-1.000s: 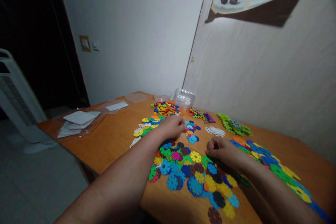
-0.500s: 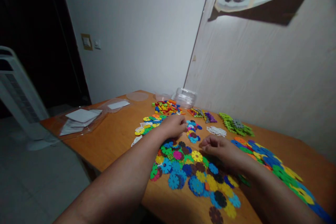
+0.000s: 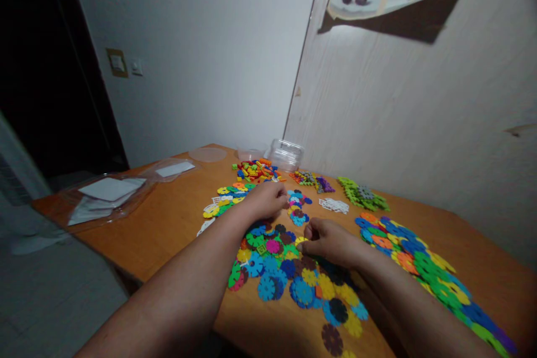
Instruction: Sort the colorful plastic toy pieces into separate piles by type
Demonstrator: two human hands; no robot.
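Note:
Many notched, flower-shaped plastic discs [image 3: 272, 285] in mixed colours lie in a loose pile between my arms. My right hand [image 3: 333, 240] is low over the upper right of this pile, thumb and forefinger around a yellow notched disc [image 3: 301, 240] that they partly cover. Beyond the pile, my left hand [image 3: 267, 200] has its fingers curled closed, and whatever they hold is hidden. Just right of its fingertips sits a small cluster of blue, yellow and brown discs [image 3: 298, 217]. More yellow and green discs [image 3: 222, 201] lie left of that hand, partly behind the forearm.
A long band of larger coloured discs [image 3: 423, 263] runs along the right of the table [image 3: 168, 235]. Small bricks [image 3: 258, 170], white lattice pieces [image 3: 334, 205], green interlocking pieces [image 3: 363, 194] and a clear plastic box [image 3: 286, 154] stand towards the wall. Clear trays with white cards [image 3: 111, 190] are left.
My right hand has moved left and down onto the yellow disc. My left hand stays by the small cluster, fingers still curled. The whole view has shifted slightly to the right.

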